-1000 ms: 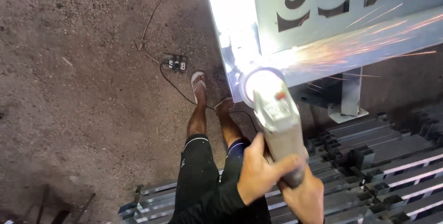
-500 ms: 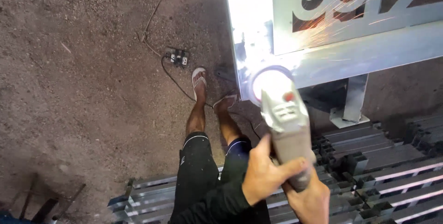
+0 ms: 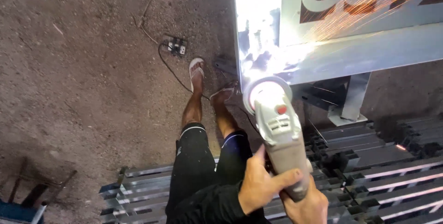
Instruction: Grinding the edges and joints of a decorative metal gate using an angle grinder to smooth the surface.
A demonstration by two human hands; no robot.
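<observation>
Both hands are clenched low in the view, close together and touching. The left hand (image 3: 260, 182) comes in from a black sleeve, its fingers wrapped tight across from the left, thumb pointing up and away. The right hand (image 3: 304, 203) sits just below and to the right — gripping from underneath, knuckles up, its wrist cut off by the bottom edge. Both forearms angle up from below.
</observation>
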